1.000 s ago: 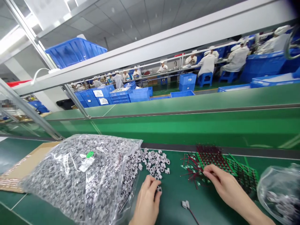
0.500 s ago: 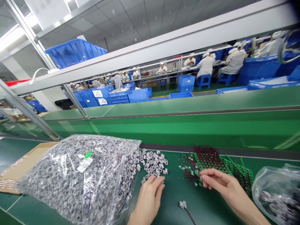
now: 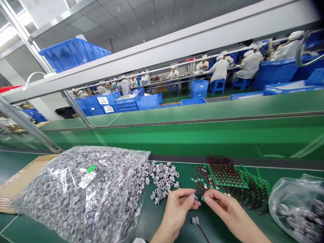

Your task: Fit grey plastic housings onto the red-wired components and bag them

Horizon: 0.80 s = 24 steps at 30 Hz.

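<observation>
Ceiling [image 3: 141, 25] grey, panelled; bright strip light [image 3: 8, 31] at upper left. White crossbeam [image 3: 152, 49] slants across the view, rising rightward; ribbed blue plastic bin [image 3: 73, 54] sits atop its left part. Below: green ledge [image 3: 177, 116] above a glossy green panel [image 3: 177, 138]. Beyond: green floor [image 3: 174, 95], long workbench [image 3: 183, 78], blue stools [image 3: 217, 86], stacked blue crates [image 3: 198, 88]. Two crates at left bear white paper labels [image 3: 103, 100].

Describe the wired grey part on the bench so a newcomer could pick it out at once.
Start at the large clear bag on the left of the green bench. Move right, past the grey heap, to just below the gap between the left hand and right hand. There lies the wired grey part, apart from the heap and trailing a dark reddish wire.
</observation>
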Each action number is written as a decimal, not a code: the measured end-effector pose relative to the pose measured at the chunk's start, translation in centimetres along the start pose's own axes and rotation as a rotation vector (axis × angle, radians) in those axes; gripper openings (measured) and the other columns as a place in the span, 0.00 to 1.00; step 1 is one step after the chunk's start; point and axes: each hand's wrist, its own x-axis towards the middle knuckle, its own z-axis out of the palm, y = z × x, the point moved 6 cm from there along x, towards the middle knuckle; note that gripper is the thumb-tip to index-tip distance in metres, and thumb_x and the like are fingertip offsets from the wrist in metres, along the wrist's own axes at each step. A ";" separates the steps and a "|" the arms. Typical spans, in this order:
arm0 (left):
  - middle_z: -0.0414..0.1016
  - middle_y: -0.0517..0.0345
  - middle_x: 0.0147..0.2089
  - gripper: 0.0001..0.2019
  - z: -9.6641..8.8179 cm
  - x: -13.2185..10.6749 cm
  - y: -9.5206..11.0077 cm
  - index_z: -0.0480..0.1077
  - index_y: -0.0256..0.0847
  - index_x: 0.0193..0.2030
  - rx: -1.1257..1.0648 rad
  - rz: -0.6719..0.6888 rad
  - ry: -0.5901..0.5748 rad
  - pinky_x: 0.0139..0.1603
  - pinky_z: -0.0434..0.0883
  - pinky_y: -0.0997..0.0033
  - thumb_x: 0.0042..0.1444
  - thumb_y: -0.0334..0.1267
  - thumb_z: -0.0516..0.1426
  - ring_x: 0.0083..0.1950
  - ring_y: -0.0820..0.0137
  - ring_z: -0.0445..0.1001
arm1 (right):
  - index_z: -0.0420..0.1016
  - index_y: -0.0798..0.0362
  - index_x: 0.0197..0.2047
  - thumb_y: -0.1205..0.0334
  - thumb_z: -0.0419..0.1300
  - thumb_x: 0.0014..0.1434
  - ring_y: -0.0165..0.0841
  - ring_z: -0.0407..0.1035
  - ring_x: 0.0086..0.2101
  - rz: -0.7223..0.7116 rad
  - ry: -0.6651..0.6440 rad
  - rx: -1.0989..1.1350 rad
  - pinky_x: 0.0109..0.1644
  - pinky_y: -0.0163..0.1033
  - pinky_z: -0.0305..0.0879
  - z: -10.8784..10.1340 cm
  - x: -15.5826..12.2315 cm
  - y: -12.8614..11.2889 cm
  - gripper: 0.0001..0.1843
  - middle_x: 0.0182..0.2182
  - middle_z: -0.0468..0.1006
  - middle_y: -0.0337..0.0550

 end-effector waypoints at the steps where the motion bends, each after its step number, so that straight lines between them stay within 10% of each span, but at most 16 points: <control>1: 0.75 0.46 0.36 0.37 -0.1 0.0 -0.1 0.75 0.26 0.43 0.001 0.009 0.009 0.42 0.75 0.66 0.35 0.57 0.70 0.35 0.65 0.78 | 0.70 0.54 0.29 0.38 0.53 0.59 0.30 0.62 0.29 0.008 -0.013 0.004 0.32 0.31 0.63 0.3 0.0 0.0 0.25 0.26 0.67 0.39; 15: 0.69 0.54 0.34 0.12 0.4 -0.7 0.3 0.78 0.34 0.42 0.318 0.247 -0.022 0.38 0.73 0.72 0.53 0.38 0.61 0.34 0.71 0.72 | 0.63 0.54 0.27 0.40 0.52 0.59 0.29 0.58 0.28 0.060 -0.056 0.045 0.32 0.31 0.60 2.0 0.1 0.8 0.24 0.24 0.61 0.36; 24: 0.75 0.52 0.34 0.11 0.1 -0.8 0.5 0.78 0.32 0.39 0.489 0.223 -0.006 0.35 0.71 0.74 0.49 0.27 0.57 0.33 0.70 0.73 | 0.63 0.52 0.29 0.48 0.49 0.63 0.29 0.61 0.29 -0.067 -0.023 -0.103 0.33 0.31 0.62 2.1 -0.3 -0.4 0.18 0.30 0.69 0.40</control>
